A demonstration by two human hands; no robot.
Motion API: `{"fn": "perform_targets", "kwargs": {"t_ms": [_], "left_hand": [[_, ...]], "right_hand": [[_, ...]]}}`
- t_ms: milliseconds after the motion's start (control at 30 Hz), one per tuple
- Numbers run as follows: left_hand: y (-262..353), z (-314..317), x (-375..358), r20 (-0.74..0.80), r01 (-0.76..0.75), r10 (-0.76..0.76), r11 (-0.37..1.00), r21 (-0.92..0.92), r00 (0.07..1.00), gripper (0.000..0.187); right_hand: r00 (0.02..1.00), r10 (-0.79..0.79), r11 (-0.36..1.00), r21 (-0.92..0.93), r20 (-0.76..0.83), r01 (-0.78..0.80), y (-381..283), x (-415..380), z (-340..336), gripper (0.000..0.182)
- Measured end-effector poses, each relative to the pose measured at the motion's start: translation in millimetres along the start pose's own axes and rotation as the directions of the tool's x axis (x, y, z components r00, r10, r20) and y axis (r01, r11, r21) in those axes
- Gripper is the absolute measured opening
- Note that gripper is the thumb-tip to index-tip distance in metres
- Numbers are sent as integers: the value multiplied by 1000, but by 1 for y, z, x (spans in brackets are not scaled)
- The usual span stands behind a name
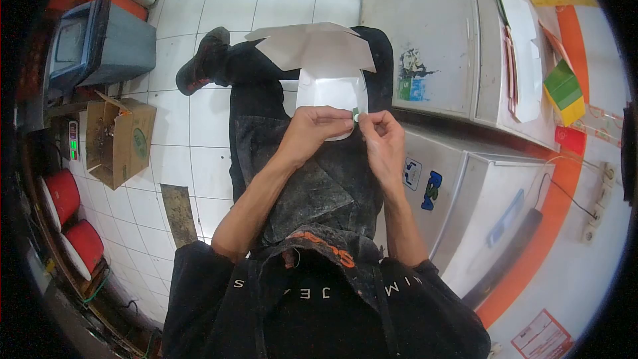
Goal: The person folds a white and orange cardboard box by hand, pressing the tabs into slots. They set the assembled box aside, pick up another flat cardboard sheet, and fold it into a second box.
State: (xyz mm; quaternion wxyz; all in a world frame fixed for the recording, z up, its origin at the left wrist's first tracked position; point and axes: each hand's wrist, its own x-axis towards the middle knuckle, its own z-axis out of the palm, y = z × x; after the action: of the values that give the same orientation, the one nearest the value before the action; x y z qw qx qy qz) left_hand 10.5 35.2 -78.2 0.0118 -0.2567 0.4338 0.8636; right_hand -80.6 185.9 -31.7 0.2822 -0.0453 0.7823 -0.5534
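A white cardboard box [332, 90] rests open on the lap, its wide flaps spread toward the knees. My left hand [317, 129] is closed at the box's near edge, thumb and fingers pinched together; what lies between the fingertips is hidden. A small green-and-white piece [356, 116] shows between the two hands at the box's near right corner. My right hand [384, 138] pinches this piece between thumb and forefinger, its fingertips close to those of my left hand.
White appliances [435, 40] stand to the right, with papers on top. On the left are a grey bin [123, 43], an open brown carton [136, 146], red containers [83, 246] and a lit display [73, 139]. A dark strip [178, 213] lies on the tiled floor [174, 123].
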Motion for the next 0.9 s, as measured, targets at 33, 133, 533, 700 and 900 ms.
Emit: {"fn": "perform_targets", "kwargs": {"t_ms": [33, 133, 533, 700, 900], "left_hand": [[1, 1, 0, 0, -1, 1, 1000, -1, 1000, 26], [3, 1, -1, -13, -4, 4, 1000, 3, 1000, 26], [-5, -5, 4, -7, -65, 65, 996, -56, 998, 24], [-1, -6, 3, -79, -28, 18, 991, -130, 997, 32], [15, 3, 4, 107, -268, 262, 962, 48, 959, 48]], "right_hand": [[1000, 6, 1000, -6, -3, -6, -1, 0, 1, 23], [999, 12, 1000, -7, 38, -12, -1, 1, -2, 23], [988, -51, 999, -6, 148, 52, -4, -2, -7, 21], [888, -418, 814, -354, 194, 460, -14, -13, 7, 25], [981, -193, 971, 140, 2, 191, 2, -2, 14, 35]]}}
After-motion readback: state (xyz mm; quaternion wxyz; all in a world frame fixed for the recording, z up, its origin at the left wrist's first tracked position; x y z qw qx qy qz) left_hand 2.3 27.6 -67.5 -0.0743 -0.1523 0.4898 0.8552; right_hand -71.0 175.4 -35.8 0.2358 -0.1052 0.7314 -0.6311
